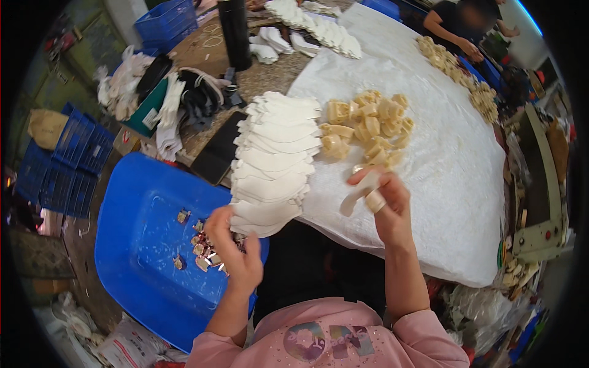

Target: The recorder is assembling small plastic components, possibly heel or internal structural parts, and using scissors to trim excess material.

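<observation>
A long overlapping row of flat white curved pieces (274, 147) lies on the table before me. My left hand (236, 250) is at the near end of this row, thumb and fingers apart, with the fingertips at the left end of the nearest piece. In my right hand (394, 205) a pale curved strip (358, 195) is pinched, held up over the white sheet; it is slightly blurred. Light bands wrap some of the right fingertips. Beyond that hand sits a heap of cream-coloured moulded parts (371, 122).
A blue tub (132, 257) with several small shiny metallic parts stands at left, below the table. White sheeting (448, 184) covers the table's right side. A black cylinder (233, 37) stands farther back. Another person (457, 27) works at the far right beside more cream parts (445, 58).
</observation>
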The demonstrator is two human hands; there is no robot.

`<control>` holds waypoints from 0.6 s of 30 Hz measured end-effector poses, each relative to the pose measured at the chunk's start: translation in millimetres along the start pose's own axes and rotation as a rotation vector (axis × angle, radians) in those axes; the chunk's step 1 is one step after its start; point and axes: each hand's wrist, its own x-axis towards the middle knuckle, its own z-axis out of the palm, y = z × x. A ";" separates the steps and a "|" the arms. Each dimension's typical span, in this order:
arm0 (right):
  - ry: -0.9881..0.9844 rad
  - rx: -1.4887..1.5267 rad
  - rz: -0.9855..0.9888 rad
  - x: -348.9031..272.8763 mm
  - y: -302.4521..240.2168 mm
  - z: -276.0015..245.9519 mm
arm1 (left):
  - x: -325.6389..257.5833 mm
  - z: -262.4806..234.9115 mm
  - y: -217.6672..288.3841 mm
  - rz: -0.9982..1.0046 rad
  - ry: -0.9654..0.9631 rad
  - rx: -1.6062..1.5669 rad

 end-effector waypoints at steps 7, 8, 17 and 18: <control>-0.479 -0.432 -0.225 -15.3 -19.8 -4.4 | 18.4 39.9 65.5 0.178 -0.799 -0.416; -0.465 -0.433 -0.198 -18.1 -19.1 -8.3 | 17.7 45.3 69.4 0.114 -0.856 -0.415; 0.179 -0.551 -0.278 -56.5 -0.7 -13.8 | 16.4 99.2 82.1 -0.582 -0.581 -1.070; 0.092 -0.542 -0.262 -60.2 -0.9 -3.6 | 20.0 106.0 95.9 -0.626 -0.529 -1.200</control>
